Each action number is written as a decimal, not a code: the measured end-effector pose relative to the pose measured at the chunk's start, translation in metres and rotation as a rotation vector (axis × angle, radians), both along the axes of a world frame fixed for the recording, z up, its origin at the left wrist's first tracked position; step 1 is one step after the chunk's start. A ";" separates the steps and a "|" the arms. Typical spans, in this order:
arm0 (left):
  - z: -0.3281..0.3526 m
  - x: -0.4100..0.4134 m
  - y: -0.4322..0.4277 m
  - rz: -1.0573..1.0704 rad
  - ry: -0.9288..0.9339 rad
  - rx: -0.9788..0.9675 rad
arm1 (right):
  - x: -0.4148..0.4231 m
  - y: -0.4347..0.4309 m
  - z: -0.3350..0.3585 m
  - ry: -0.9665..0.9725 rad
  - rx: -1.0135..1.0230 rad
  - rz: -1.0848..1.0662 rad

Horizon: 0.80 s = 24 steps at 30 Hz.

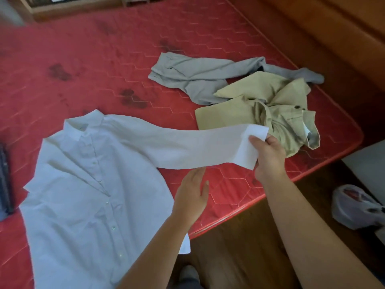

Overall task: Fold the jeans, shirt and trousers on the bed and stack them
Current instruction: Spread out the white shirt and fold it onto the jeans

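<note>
Shirt (pixel 83 195): cuff (pixel 250 147) pinched by right hand (pixel 268 155), centre right; sleeve stretched out. Left hand (pixel 191 190) flat, fingers together, just under sleeve; contact unclear. Body lies button-side up, lower left on red bed (pixel 104 59), hem cut off. Beyond, upper right: khaki garment (pixel 260 107) and grey garment (pixel 198 78), crumpled, overlapping; type unclear.

White shirt (pixel 83 195) flat on red bed (pixel 125 49), cuff (pixel 248 147) in grip of right hand (pixel 268 155), left hand (pixel 191 192) below sleeve (pixel 177 147)
</note>
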<state>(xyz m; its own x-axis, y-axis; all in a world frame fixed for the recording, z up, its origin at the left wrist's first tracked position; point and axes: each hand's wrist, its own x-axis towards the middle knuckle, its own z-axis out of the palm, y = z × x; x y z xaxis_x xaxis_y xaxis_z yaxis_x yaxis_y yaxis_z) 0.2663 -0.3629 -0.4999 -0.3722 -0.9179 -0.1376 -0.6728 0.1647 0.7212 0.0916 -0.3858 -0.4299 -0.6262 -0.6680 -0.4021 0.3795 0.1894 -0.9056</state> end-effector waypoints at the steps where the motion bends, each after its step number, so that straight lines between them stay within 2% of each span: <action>1: 0.001 0.013 -0.001 0.030 0.006 -0.022 | 0.008 -0.006 0.007 0.005 -0.021 0.022; 5: 0.013 0.067 -0.016 0.227 0.039 -0.094 | 0.046 -0.041 0.035 0.034 -0.107 0.142; 9: 0.036 0.124 -0.036 0.484 0.186 -0.105 | 0.119 -0.078 0.047 0.090 -0.084 0.390; 16: 0.051 0.241 -0.059 0.893 0.732 0.147 | 0.280 -0.099 0.021 0.023 -0.030 0.770; 20: 0.031 0.327 -0.058 1.007 0.915 0.337 | 0.382 -0.099 -0.001 -0.005 0.006 1.074; 24: 0.015 0.408 -0.051 1.034 0.956 0.384 | 0.465 -0.094 -0.030 -0.059 0.090 1.295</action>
